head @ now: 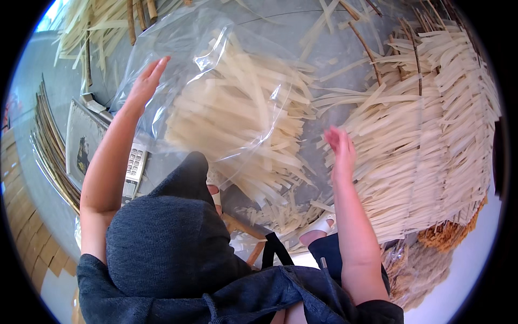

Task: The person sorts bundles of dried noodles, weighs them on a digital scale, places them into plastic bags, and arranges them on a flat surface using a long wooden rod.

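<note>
A heap of flat, pale strips that look like dried wide noodles (243, 109) lies before me on the grey floor. Clear plastic sheeting (170, 36) covers the heap's upper and left parts. My left hand (147, 85) is above the sheeting's left side, fingers stretched out side by side; whether it touches the plastic is unclear. Slightly blurred, my right hand (342, 152) is raised between this heap and a larger stack of similar strips (404, 154) on the right. Its fingers are partly bent, with nothing visible in them.
Left of me are a keypad unit (135, 164), a worn metal platform (83, 137) and a bundle of thin poles (54, 146). Sticks (366, 52) poke from the right stack. Broken strips (283, 212) litter the floor near my feet and a wooden leg (245, 227). Brown fibrous material (449, 235) lies lower right.
</note>
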A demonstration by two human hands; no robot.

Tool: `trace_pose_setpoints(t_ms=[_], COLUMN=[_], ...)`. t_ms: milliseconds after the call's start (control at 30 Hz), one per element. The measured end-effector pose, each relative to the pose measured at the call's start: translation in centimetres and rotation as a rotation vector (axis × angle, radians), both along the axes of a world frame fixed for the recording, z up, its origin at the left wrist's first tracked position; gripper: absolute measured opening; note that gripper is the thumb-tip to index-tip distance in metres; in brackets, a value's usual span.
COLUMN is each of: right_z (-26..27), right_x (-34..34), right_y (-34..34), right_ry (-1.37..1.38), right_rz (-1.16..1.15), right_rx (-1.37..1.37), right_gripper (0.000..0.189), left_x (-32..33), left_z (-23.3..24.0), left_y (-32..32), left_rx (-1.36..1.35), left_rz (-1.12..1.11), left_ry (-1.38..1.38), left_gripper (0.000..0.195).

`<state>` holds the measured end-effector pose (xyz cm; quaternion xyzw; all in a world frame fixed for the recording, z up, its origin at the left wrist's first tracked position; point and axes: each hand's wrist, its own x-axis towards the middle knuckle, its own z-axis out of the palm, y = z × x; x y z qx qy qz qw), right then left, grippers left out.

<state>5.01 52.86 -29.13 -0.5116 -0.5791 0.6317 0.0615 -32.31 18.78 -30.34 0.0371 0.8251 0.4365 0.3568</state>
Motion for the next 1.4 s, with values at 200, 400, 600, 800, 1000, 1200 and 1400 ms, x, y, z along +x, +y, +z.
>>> trace_pose_setpoints(t_ms=[200,400,600,800,1000,1200,1400], right_z=[-1.3,0.6,-7.8,-4.5,-4.3,-0.1,11.8], right_x=[2.5,-1.4,10.5,0.0,5.6,3.4,12.3], right_y=[-9.8,-9.3,-5.6,-11.2,-9.4,-12.2,6.2], right_ry=[-0.149,-0.066,-0.37,-0.042,-0.296,-0.243,-0.578], right_rz=[-0.132,0.049,-0.266,-0.058,-0.055,0.311,0.763], right_rx=[-0.208,-0.061,0.05,-0.28,-0.006,-0.177,0.36], right_gripper=[0.065,0.051,0.041,0.039,0.054,0.063,0.054], left_x=[4.8,4.7,3.7,6.2,7.3,8.6,5.0], left_z=[-0.4,-0.3,-3.1,-1.5,-2.3,-4.5,-0.1], left_y=[-1.1,-1.2,-2.9,-2.0,-4.3,-4.9,-4.0], left_rx=[-0.07,-0.083,-0.059,-0.111,-0.082,-0.122,0.188], left_rz=[-0.114,-0.061,-0.014,-0.081,-0.147,-0.18,-0.098], left_ry=[-0.12,-0.202,-0.113,-0.059,0.314,0.263,0.456], left_gripper=[0.064,0.066,0.067,0.069,0.056,0.065,0.052])
